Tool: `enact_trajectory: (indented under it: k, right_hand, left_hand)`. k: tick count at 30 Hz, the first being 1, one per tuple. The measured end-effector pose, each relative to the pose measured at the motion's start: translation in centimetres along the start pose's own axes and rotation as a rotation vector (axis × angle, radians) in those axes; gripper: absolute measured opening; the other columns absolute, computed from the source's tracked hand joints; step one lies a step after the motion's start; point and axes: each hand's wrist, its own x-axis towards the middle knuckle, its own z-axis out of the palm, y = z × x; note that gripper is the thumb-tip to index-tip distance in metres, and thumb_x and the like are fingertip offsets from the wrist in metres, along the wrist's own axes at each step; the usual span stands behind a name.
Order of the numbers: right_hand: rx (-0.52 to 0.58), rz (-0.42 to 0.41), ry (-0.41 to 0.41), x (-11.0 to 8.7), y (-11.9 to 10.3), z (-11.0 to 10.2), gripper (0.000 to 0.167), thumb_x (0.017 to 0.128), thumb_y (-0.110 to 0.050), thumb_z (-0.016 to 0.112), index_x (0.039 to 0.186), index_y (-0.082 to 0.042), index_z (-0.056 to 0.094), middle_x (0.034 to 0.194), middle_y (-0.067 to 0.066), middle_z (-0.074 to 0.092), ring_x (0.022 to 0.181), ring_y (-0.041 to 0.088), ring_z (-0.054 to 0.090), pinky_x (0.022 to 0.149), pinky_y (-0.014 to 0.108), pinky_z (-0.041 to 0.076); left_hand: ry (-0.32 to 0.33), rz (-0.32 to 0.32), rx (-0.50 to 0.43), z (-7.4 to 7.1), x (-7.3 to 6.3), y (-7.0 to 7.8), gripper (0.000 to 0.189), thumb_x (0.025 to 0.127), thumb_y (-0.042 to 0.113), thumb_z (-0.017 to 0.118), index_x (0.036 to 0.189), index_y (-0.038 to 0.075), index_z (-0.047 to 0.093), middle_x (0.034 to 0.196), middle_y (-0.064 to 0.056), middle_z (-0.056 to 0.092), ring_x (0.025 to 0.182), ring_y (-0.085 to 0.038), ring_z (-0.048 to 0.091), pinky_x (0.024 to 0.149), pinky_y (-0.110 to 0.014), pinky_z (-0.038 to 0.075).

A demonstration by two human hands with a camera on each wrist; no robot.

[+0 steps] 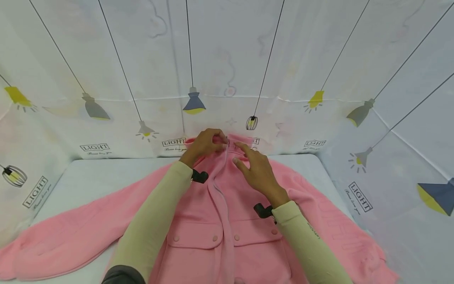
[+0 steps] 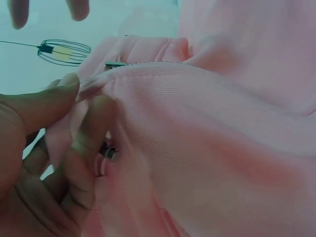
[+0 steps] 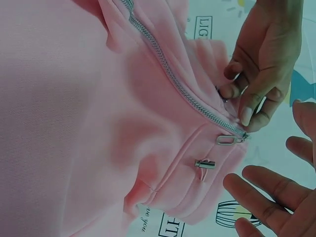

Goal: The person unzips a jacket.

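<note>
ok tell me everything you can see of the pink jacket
The pink jacket looks soft and matte, lying front up on the table, sleeves spread. It has flap pockets with round buttons, a silvery zip with its pull at the collar, and a metal-looking toggle. The left hand pinches the collar's front edge.

"LIGHT" labels [image 1: 95,147] on printed sheeting [image 1: 142,67]

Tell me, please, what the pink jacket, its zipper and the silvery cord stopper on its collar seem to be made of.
Pink jacket: probably soft, matte fabric, as it drapes in rounded, shineless folds.
Zipper: apparently silvery metal, with glinting teeth.
Cord stopper: smooth and glossy; metal or metal-coated plastic, since its bright highlights fit either.
</note>
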Motion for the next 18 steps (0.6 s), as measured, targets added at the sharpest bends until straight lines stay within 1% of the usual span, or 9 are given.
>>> enact_trajectory:
  k: [2, 4, 6, 8, 11, 13, 16, 18]
  right_hand:
    - [0.0, -0.004, 0.005, 0.1, 0.0, 0.1, 0.058, 0.106, -0.037, 0.065, 0.159, -0.021, 0.048, 0.139, 0.013, 0.07, 0.122, 0.035, 0.069, 0.114, 0.064, 0.044]
    - [-0.001, -0.01, 0.013, 0.1, -0.1, 0.3, 0.058, 0.106, -0.035, 0.066, 0.16, -0.021, 0.048, 0.139, 0.015, 0.07, 0.121, 0.036, 0.069, 0.113, 0.065, 0.044]
    - [0.007, -0.02, 0.024, 0.3, -0.1, 0.4, 0.057, 0.106, -0.034, 0.066, 0.159, -0.02, 0.049, 0.14, 0.017, 0.069, 0.119, 0.038, 0.07, 0.111, 0.065, 0.046]
    - [0.02, -0.03, 0.032, 0.4, -0.1, 0.6, 0.056, 0.106, -0.032, 0.066, 0.158, -0.018, 0.05, 0.14, 0.019, 0.069, 0.117, 0.039, 0.071, 0.108, 0.065, 0.048]
    - [0.057, -0.029, 0.038, 0.8, 0.0, 1.0, 0.052, 0.108, -0.032, 0.065, 0.156, -0.017, 0.052, 0.142, 0.019, 0.068, 0.116, 0.039, 0.073, 0.104, 0.062, 0.053]
    - [0.079, -0.024, 0.045, 1.2, 0.2, 1.3, 0.049, 0.108, -0.031, 0.064, 0.154, -0.016, 0.053, 0.141, 0.019, 0.069, 0.114, 0.038, 0.075, 0.101, 0.059, 0.056]
    - [0.12, -0.002, 0.068, 1.9, 0.5, 1.8, 0.046, 0.108, -0.025, 0.065, 0.152, -0.017, 0.054, 0.139, 0.016, 0.071, 0.112, 0.035, 0.076, 0.095, 0.056, 0.06]
    - [0.143, 0.012, 0.088, 2.3, 0.7, 2.2, 0.044, 0.107, -0.021, 0.066, 0.149, -0.017, 0.054, 0.138, 0.013, 0.072, 0.112, 0.032, 0.076, 0.093, 0.054, 0.061]
  left_hand:
    - [0.024, -0.009, -0.023, 0.2, 0.0, -0.1, 0.01, 0.094, 0.016, 0.082, 0.103, 0.013, 0.076, 0.117, -0.006, 0.075, 0.12, -0.026, 0.064, 0.107, -0.044, 0.051]
    - [0.049, -0.018, -0.05, 0.4, -0.1, -0.2, 0.009, 0.093, 0.015, 0.083, 0.099, 0.013, 0.077, 0.113, -0.005, 0.076, 0.116, -0.024, 0.065, 0.103, -0.041, 0.054]
    - [0.068, -0.024, -0.071, 0.5, -0.2, -0.2, 0.008, 0.092, 0.013, 0.083, 0.097, 0.012, 0.076, 0.11, -0.005, 0.077, 0.11, -0.022, 0.067, 0.095, -0.037, 0.056]
    - [0.077, -0.026, -0.103, 0.5, -0.4, -0.1, 0.007, 0.092, 0.01, 0.082, 0.095, 0.011, 0.076, 0.107, -0.007, 0.077, 0.1, -0.021, 0.069, 0.086, -0.033, 0.058]
    - [0.072, -0.028, -0.168, 0.5, -0.7, 0.2, 0.007, 0.093, 0.005, 0.08, 0.094, 0.008, 0.074, 0.1, -0.01, 0.077, 0.081, -0.022, 0.07, 0.071, -0.029, 0.058]
    - [0.065, -0.022, -0.204, 0.5, -0.8, 0.3, 0.006, 0.093, 0.003, 0.079, 0.094, 0.006, 0.073, 0.095, -0.012, 0.077, 0.071, -0.023, 0.069, 0.065, -0.028, 0.057]
    - [0.052, -0.012, -0.245, 0.6, -1.0, 0.5, 0.006, 0.093, 0.001, 0.077, 0.095, 0.004, 0.073, 0.09, -0.013, 0.076, 0.065, -0.023, 0.067, 0.06, -0.028, 0.056]
    - [0.041, -0.006, -0.271, 0.7, -1.1, 0.5, 0.006, 0.092, -0.002, 0.075, 0.096, 0.002, 0.073, 0.088, -0.014, 0.075, 0.063, -0.025, 0.065, 0.059, -0.029, 0.055]
